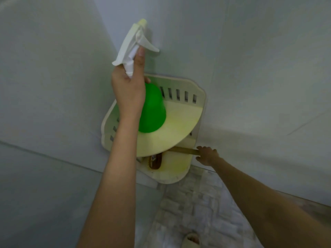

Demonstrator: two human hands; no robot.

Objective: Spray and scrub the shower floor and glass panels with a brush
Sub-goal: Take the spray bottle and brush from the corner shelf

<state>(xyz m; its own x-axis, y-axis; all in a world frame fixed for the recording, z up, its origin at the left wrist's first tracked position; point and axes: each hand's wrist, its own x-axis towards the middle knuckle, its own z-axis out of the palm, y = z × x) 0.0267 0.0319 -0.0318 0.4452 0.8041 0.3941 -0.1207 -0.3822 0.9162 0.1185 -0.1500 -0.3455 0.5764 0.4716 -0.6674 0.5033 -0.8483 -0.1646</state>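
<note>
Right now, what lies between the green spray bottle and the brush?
In the head view, the rack's upper shelf separates the spray bottle from the brush below.

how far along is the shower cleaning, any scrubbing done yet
Nothing looks done: no foam shows on the floor tiles. In hand: the left hand holds the green spray bottle by its neck, the right hand grips the brush by its handle, head lying on the lower shelf. Left, it seems: all spraying and scrubbing.
</note>
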